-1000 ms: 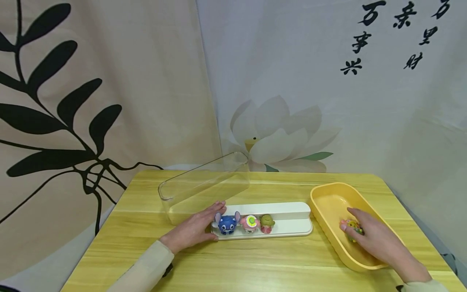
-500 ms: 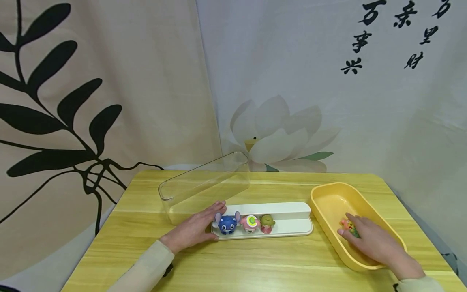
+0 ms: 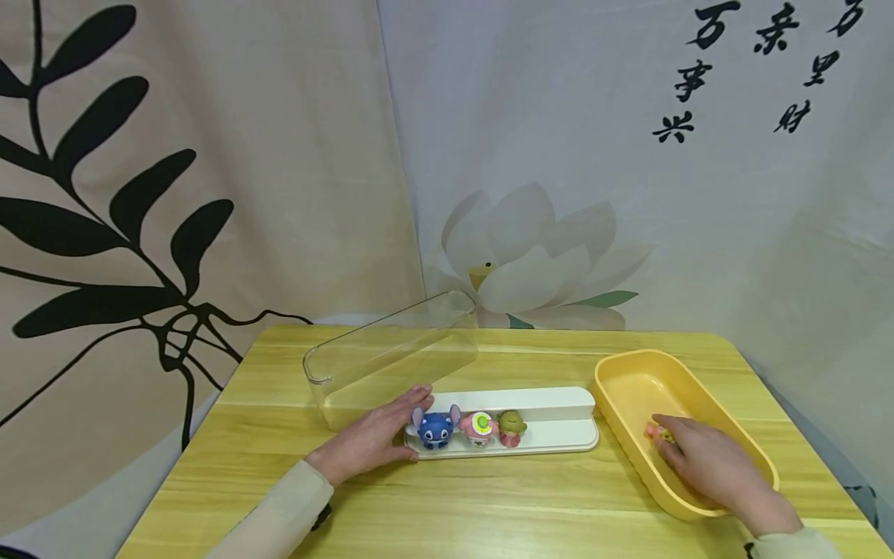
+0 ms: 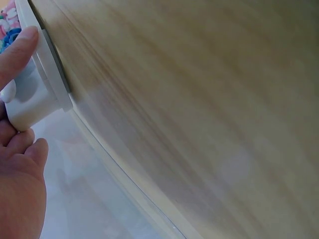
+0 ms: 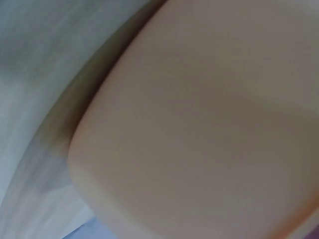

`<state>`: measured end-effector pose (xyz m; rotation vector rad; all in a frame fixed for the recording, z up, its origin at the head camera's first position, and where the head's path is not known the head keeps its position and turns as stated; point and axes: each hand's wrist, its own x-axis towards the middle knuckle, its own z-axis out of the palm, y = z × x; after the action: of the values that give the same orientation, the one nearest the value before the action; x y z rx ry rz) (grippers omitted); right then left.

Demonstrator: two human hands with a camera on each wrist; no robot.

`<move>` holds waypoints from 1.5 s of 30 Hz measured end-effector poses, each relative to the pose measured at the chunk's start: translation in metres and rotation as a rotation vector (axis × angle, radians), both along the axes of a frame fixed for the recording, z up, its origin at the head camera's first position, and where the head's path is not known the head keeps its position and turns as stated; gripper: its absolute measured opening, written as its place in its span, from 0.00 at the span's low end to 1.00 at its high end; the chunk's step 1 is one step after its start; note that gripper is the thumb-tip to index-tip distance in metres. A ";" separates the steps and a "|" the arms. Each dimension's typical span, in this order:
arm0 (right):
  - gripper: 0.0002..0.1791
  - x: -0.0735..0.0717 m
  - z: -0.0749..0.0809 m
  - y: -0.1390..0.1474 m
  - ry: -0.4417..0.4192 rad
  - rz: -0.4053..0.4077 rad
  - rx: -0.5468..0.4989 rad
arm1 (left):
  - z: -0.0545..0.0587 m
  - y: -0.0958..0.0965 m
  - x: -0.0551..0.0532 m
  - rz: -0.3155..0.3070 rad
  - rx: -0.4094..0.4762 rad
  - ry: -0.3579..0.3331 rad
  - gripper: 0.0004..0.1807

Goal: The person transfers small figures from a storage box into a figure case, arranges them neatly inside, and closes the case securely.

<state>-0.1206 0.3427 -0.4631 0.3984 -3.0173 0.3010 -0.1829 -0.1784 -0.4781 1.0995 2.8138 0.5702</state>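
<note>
Printed curtains (image 3: pixel 314 155) hang behind a wood-grain bench (image 3: pixel 489 505), where the step looks like picking up a small toy (image 3: pixel 659 432).

Leftmost, a clear cover (image 3: pixel 394 361) stands behind the left hand (image 3: pixel 373 436), which grips one end of a white base (image 3: pixel 562 436), thumb at its front edge. Along the base sit a blue figure (image 3: pixel 434 432), a pink figure (image 3: pixel 479 427) and a green figure (image 3: pixel 512 427). Rightmost, inside a yellow tray (image 3: pixel 628 380), the right hand (image 3: pixel 715 462) appears to pinch the small toy, half hidden beneath its fingers. Next probably calls for a secure hold, then a lift clear of the rim.
</note>
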 end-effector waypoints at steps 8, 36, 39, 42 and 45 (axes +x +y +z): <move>0.26 -0.001 -0.002 -0.004 0.031 -0.009 -0.008 | 0.001 0.000 0.000 0.005 -0.006 -0.007 0.50; 0.12 -0.002 0.001 -0.013 0.013 0.038 -0.125 | 0.002 -0.001 0.002 0.003 0.023 -0.025 0.52; 0.12 -0.003 0.002 -0.013 -0.013 0.034 -0.122 | 0.001 -0.001 0.002 0.001 0.023 -0.020 0.52; 0.12 -0.004 0.002 -0.012 -0.028 0.021 -0.127 | 0.001 -0.001 0.002 -0.002 0.023 -0.016 0.52; 0.15 -0.002 0.003 -0.013 -0.020 -0.001 -0.144 | 0.001 -0.001 0.002 -0.002 0.024 -0.015 0.52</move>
<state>-0.1228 0.3302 -0.4596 0.3840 -2.9901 0.5211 -0.1814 -0.1796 -0.4769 1.0970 2.8000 0.6113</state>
